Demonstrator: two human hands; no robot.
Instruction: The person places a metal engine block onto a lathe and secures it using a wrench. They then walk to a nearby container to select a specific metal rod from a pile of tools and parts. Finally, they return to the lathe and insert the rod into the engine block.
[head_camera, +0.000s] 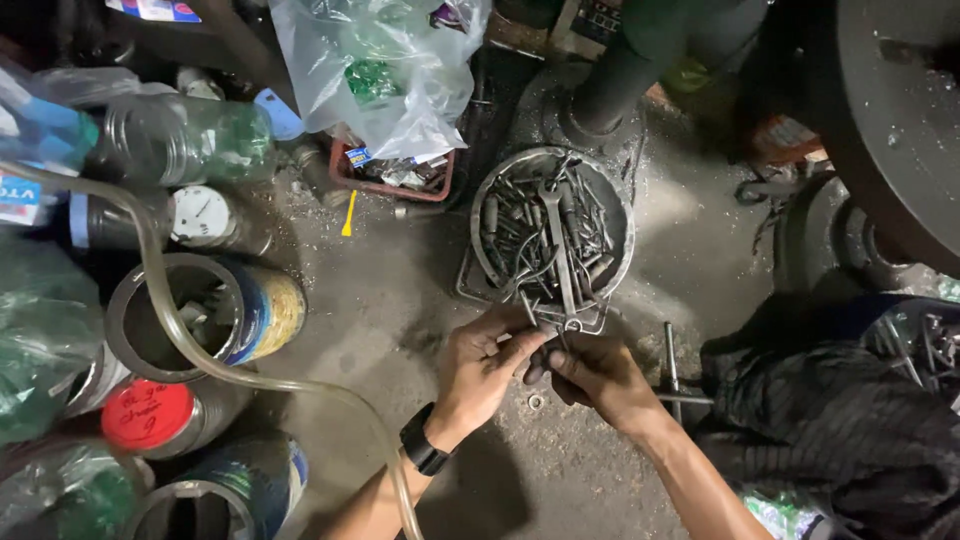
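Below the round metal bowl (490, 215) of tools, left hand (480, 365) and right hand (598, 378) each close their grip on a small dark metal piece (545, 347).

By my left hand (480, 365) I see a black wristband (424, 452) and a clear hose (200, 360). Beyond both hands sits a grey bowl (490, 200) of dull grey tools. Further left: a red lid (147, 414), a blue-and-yellow can (265, 315).

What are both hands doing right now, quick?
Left hand: fingers curled shut, pinching a small dark metal piece; what it is cannot be told.
Right hand: curled shut on the same piece, beside the bowl of tools.
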